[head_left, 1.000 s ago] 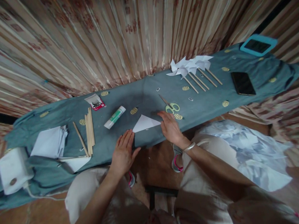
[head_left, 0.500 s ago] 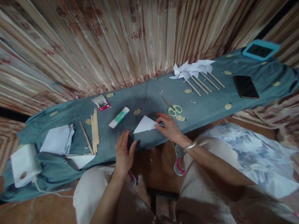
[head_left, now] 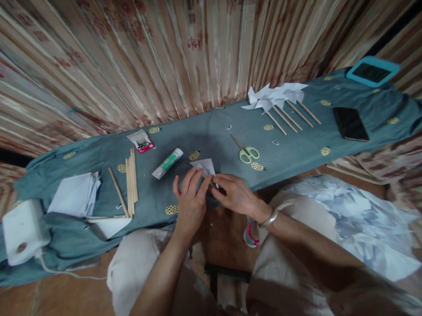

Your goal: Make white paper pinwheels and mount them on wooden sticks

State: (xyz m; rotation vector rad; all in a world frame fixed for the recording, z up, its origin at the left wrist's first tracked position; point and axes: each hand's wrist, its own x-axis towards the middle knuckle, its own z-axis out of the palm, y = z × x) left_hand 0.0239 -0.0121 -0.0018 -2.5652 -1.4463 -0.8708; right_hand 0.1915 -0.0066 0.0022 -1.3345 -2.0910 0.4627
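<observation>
The folded paper [head_left: 206, 166] is apparently being pinched at its near right edge by the right hand [head_left: 236, 194], whose grip is being kept narrow, thumb and forefinger brought close. The left hand [head_left: 191, 201] is being laid over its left part, fingers bent; whether that grip is being closed around it cannot be told. The paper is no longer being left flat as a wide triangle by the near edge of the surface [head_left: 296, 155]: the left hand, apart from it half a second ago, is now being used too, and a smaller shape is being shown. The work is thus judged to be passing to a turn or fresh fold; which one is being hidden by the fingers. Further out, the glue stick [head_left: 167, 163] to the left and the scissors [head_left: 249, 154] to the right are being left untouched, as are the paper pinwheels [head_left: 277, 96] at the far right.
</observation>
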